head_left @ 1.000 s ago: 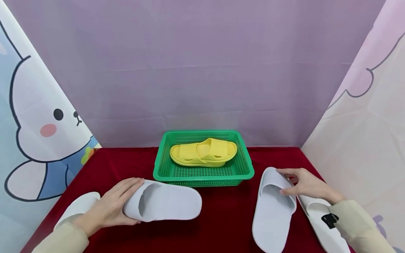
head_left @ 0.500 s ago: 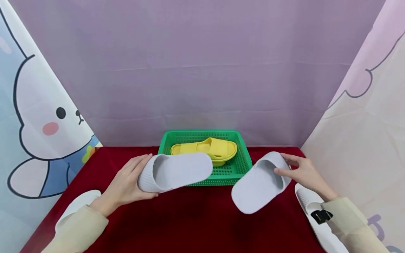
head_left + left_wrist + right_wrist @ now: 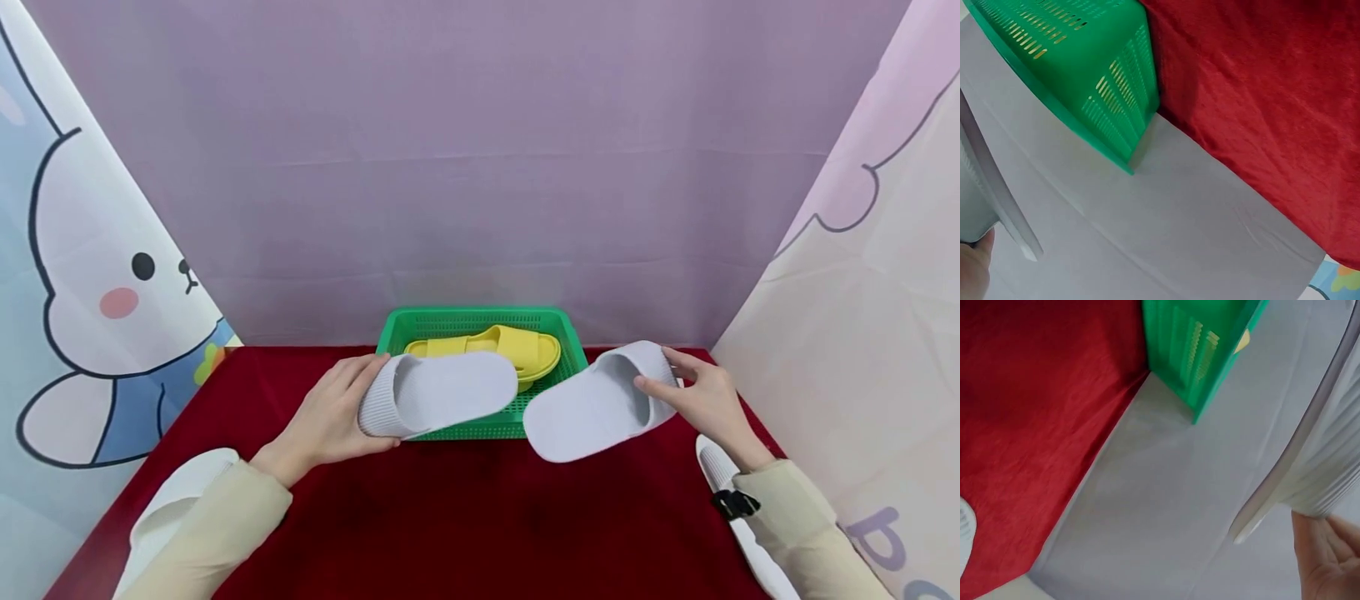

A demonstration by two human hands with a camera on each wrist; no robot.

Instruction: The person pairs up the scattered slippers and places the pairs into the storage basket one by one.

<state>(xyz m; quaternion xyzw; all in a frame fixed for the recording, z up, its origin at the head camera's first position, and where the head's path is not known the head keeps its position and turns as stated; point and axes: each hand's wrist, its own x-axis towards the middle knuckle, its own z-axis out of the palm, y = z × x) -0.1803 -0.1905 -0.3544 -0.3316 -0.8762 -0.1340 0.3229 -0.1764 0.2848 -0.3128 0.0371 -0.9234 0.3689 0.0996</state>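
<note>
My left hand [image 3: 337,412] grips a light grey slipper [image 3: 457,387] round its ribbed strap, with the heel pointing right in front of the basket. With my right hand [image 3: 705,400] I pinch the strap of a matching grey slipper [image 3: 577,417], its heel pointing left. Both slippers are held above the table, heels close to each other but apart. Behind them a green basket [image 3: 581,354] holds yellow slippers [image 3: 536,354], partly hidden by the left grey slipper. In the wrist views only part of each hand and slipper shows.
A white slipper [image 3: 168,504] lies at the left edge of the red cloth [image 3: 480,517], partly under my left sleeve. Another white slipper [image 3: 757,550] lies at the right, partly behind my right sleeve. A purple curtain [image 3: 480,167] hangs behind the basket.
Both grey slippers have risen off the cloth and come toward each other before the basket. The right one has turned so that its heel points left.
</note>
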